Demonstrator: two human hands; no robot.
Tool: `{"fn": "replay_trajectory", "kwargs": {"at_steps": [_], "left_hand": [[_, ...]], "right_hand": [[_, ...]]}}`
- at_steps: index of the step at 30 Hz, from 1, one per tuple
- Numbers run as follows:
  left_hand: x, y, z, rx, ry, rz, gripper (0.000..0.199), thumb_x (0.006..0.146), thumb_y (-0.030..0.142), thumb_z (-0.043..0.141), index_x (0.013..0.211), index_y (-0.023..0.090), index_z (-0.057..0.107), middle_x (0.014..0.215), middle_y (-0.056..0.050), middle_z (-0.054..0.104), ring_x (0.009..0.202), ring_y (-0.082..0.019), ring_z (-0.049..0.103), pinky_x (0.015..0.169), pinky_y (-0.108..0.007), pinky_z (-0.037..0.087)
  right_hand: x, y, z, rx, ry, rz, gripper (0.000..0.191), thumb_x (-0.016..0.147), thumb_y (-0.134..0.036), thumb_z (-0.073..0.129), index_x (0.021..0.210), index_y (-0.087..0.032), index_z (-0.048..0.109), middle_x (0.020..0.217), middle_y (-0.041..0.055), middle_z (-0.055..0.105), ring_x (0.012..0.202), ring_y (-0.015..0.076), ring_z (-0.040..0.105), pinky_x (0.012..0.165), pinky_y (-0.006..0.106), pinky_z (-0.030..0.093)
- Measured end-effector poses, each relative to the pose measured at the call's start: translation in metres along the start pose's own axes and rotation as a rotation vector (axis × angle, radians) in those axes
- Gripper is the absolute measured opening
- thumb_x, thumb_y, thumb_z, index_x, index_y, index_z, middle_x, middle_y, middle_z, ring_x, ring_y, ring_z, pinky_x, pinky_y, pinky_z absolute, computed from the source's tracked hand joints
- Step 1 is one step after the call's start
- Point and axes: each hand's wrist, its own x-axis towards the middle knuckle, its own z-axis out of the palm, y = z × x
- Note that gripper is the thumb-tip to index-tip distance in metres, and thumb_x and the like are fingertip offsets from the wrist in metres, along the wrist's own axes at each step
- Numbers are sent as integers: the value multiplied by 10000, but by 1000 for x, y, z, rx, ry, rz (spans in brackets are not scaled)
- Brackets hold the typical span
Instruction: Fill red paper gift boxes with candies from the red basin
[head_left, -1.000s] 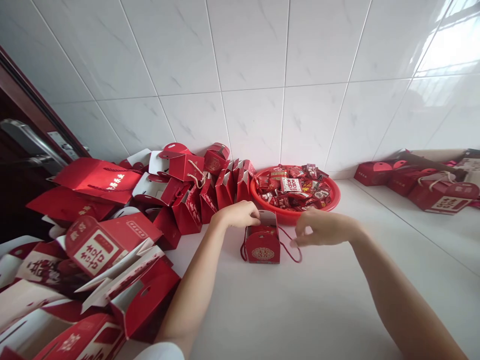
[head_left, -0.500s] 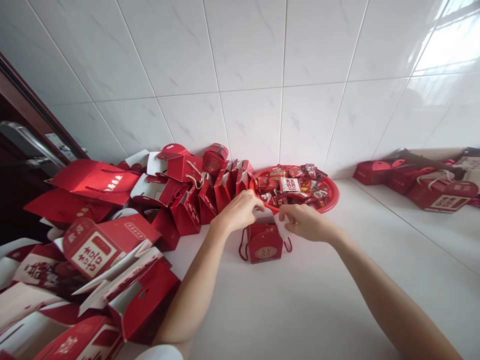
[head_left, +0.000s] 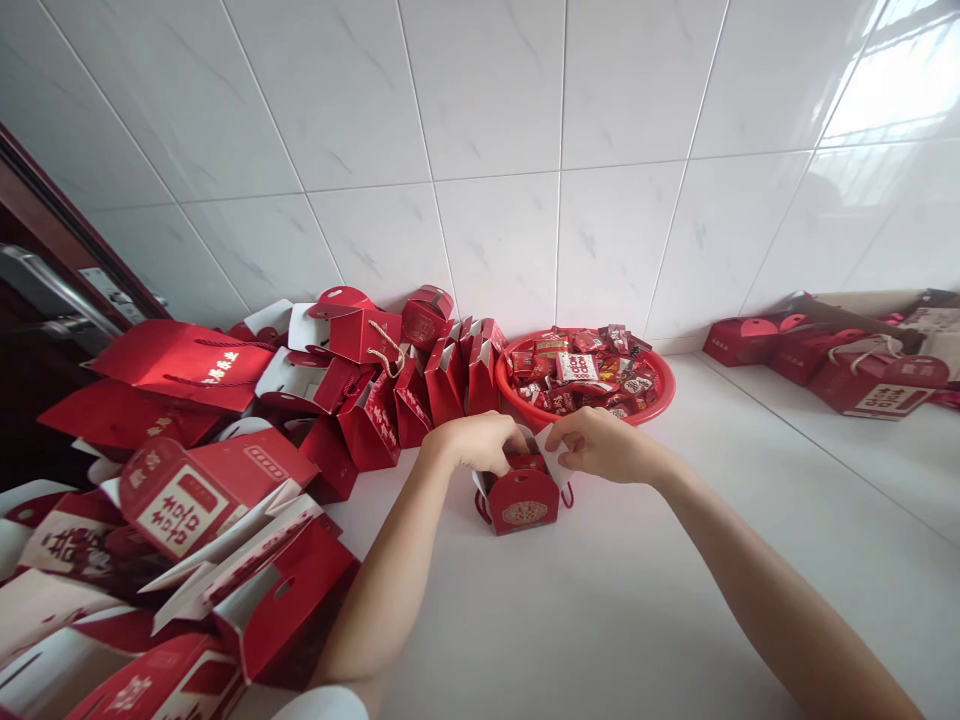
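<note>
A small red gift box [head_left: 523, 503] stands upright on the white surface, its top flaps raised and a gold emblem on its front. Dark red cords hang at both sides. Above its left part is my left hand [head_left: 480, 440], fingers bent down into the opening; their tips are partly hidden. My right hand [head_left: 600, 446] has its fingers curled in a pinch at the white inner side of the right flap. Just behind stands a red basin [head_left: 670, 405] filled with wrapped candies [head_left: 577, 367].
Many red and white gift boxes [head_left: 217, 490] crowd the left side, some open. Folded red bags [head_left: 187, 365] lie among them. More boxes [head_left: 874, 380] sit at the far right by the tiled wall [head_left: 495, 240]. A door handle [head_left: 60, 290] is at the left edge.
My left hand has lowered, its fingertips now down in the box opening. The box's flaps are spread wider. My right hand has shifted slightly left, staying at the right flap.
</note>
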Motion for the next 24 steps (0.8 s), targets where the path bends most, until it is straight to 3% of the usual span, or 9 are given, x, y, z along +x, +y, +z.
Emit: {"fn": "replay_trajectory", "kwargs": {"at_steps": [3,8,12,15,20,24], "left_hand": [[7,-4,-1,27,-34,-58,179,720,188,593,828,206,735,773,-9,682,639,-148,554,554,-248,390],[13,-6,-1,33,100,-4,148,810,196,513,710,197,622,678,7,572,579,-130,469,534,-256,335],[17,0,5,68,70,-125,98,744,175,571,653,200,597,654,-4,563,583,-147,500,528,-261,333],[18,8,11,133,144,-198,83,681,139,601,644,211,618,661,-26,587,624,-179,549,541,-275,336],[10,12,11,91,278,-65,141,698,139,606,756,223,702,753,-55,662,738,-203,618,596,-274,385],[7,9,8,-28,233,85,247,719,156,587,893,232,745,843,-53,704,792,-199,636,644,-268,433]], "right_hand": [[0,1,1,6,-3,-6,297,725,-59,580,925,-184,761,836,32,711,731,159,631,604,233,438],[-1,4,-1,-59,32,22,288,733,-70,578,923,-178,766,754,27,677,681,157,599,564,237,415],[-1,3,-1,-56,24,25,280,738,-75,587,924,-180,768,772,29,686,698,158,611,582,235,425],[-1,1,-2,-73,33,27,277,742,-70,583,918,-178,768,790,33,694,717,159,614,603,237,425],[-4,1,-6,-76,46,38,267,740,-73,563,887,-184,756,768,20,676,689,148,577,582,240,392],[-4,1,-8,-63,40,47,234,743,-87,552,821,-190,747,727,9,662,655,140,551,581,248,385]]}}
